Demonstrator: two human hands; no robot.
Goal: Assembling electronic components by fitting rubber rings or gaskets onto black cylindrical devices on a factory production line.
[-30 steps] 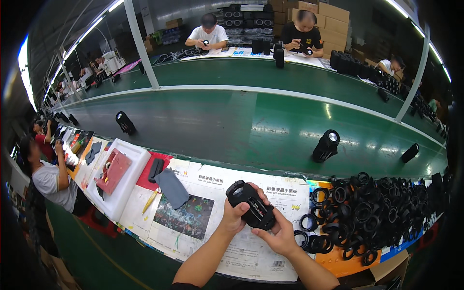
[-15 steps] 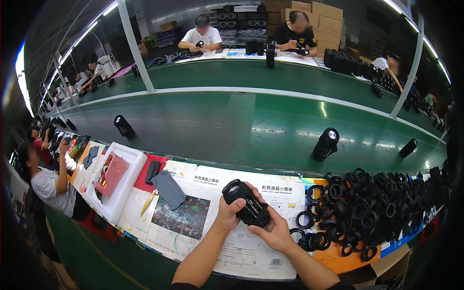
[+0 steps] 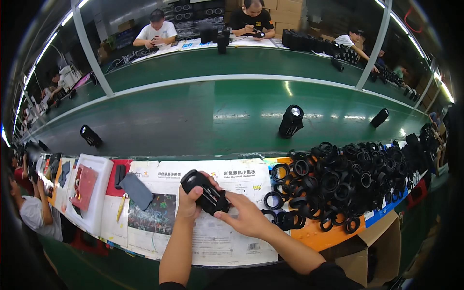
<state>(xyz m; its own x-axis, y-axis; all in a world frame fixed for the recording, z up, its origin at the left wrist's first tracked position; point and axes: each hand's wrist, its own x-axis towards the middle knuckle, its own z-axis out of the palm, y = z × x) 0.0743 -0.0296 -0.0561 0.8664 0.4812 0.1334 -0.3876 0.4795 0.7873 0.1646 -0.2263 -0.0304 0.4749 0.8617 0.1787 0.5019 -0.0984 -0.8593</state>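
Note:
A black cylindrical device (image 3: pixel 209 197), which looks like a portable speaker, is held tilted over the papered table. My left hand (image 3: pixel 190 202) wraps round its upper end, with the thumb along the near side. At the lower end, my right hand (image 3: pixel 245 216) grips it between thumb and fingers. Just to the right of that hand lies a big heap of black rings (image 3: pixel 343 186), spread over orange and blue sheets. Part of the device is hidden by my fingers.
Left of my hands lie a grey cloth (image 3: pixel 136 191), a yellow pen (image 3: pixel 121 209) and a white foam tray (image 3: pixel 104 193) with a red piece inside. Beyond runs a green conveyor belt (image 3: pixel 193 121) carrying similar black devices (image 3: pixel 291 122). A cardboard box (image 3: pixel 355 266) stands lower right. Co-workers sit opposite and at left.
The view has turned rightward, so the scene sits further left and more of the cardboard box shows. Both hands keep hold of the device; my right hand's fingers have shifted slightly on its lower end.

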